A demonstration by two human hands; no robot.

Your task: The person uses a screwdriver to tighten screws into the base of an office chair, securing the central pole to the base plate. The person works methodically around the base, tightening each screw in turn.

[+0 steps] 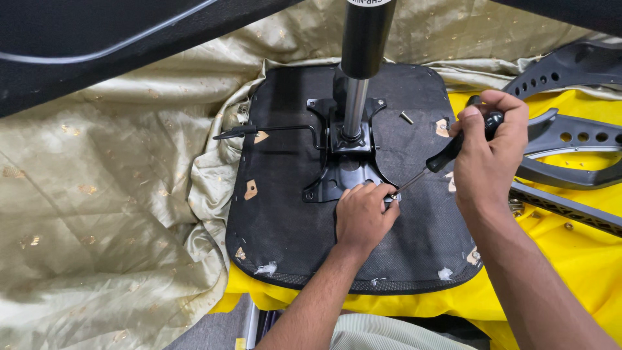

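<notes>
- Two hands work on an upside-down chair seat [285, 214], which lies in the middle on gold cloth [110, 194] and yellow cloth [583, 246].
- The right hand [490, 146] is wrapped tight around the black handle of a screwdriver [447, 154].
- The screwdriver tip slants down and left to the black metal plate [343, 172].
- The left hand [363, 217] is curled, fingers pressed on the plate's near right corner, by the tip.
- A shiny post [358, 78] stands up from the plate.
- Black chair arms [570, 136] lie far right.
</notes>
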